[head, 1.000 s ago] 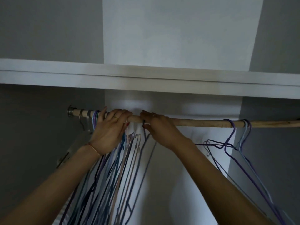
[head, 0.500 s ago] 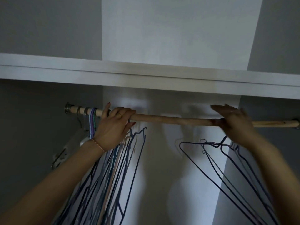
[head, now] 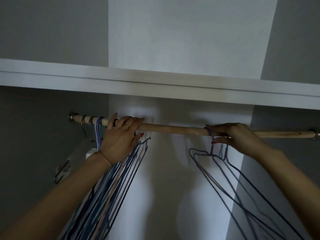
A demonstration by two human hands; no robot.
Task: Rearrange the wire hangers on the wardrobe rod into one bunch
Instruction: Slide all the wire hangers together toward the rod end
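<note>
A wooden wardrobe rod [head: 174, 129] runs across the wardrobe. My left hand [head: 121, 137] is closed over the rod near its left end, on the hooks of a large bunch of wire hangers [head: 119, 179] that hangs down below it. My right hand [head: 232, 134] is closed over the rod right of centre, on the hooks of a few dark blue and purple wire hangers [head: 225, 172] that swing below it. A few more hooks [head: 98, 129] sit on the rod left of my left hand.
A white shelf [head: 155, 82] runs just above the rod. Metal brackets hold the rod at the left end [head: 71, 116] and the right end [head: 316, 134]. A metal hinge [head: 63, 170] sits on the left wall. Bare rod lies between my hands.
My right hand went right along the rod from beside the left hand, closed on the separate hangers and has slid them left. The left hand has stayed on the bunch.
</note>
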